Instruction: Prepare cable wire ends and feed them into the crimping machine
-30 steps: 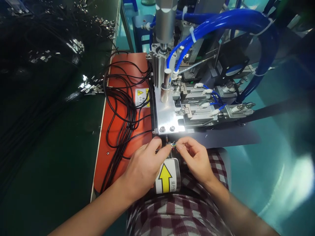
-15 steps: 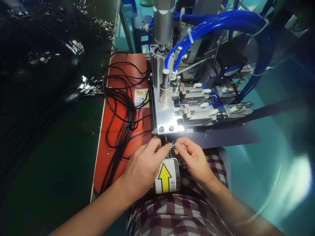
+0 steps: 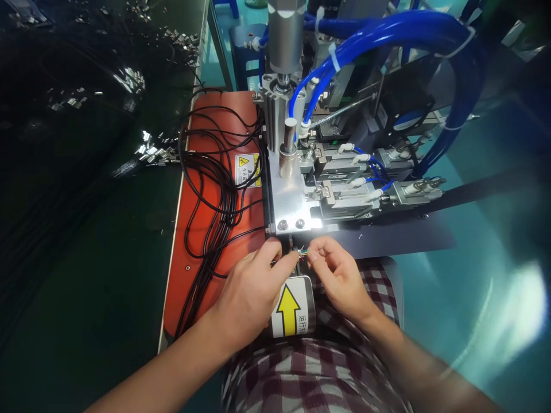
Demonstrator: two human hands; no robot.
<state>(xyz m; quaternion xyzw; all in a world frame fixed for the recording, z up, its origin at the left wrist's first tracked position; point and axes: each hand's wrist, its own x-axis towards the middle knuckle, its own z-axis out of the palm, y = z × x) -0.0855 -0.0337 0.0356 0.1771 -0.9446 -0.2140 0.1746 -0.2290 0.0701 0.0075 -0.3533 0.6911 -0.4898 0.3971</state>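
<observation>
Low in the frame's centre, left hand [image 3: 252, 292] pinches the black cable [image 3: 282, 263] while right hand [image 3: 340, 278] nips its coloured wire ends [image 3: 303, 252], just below the machine's metal plate [image 3: 289, 201].

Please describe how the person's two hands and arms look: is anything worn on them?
Both the left hand and the right hand are bare, without gloves, rings or a watch. The forearms are bare too; no sleeves reach into view. Fingernails look short. Below them lies red-and-white checked clothing.
</observation>
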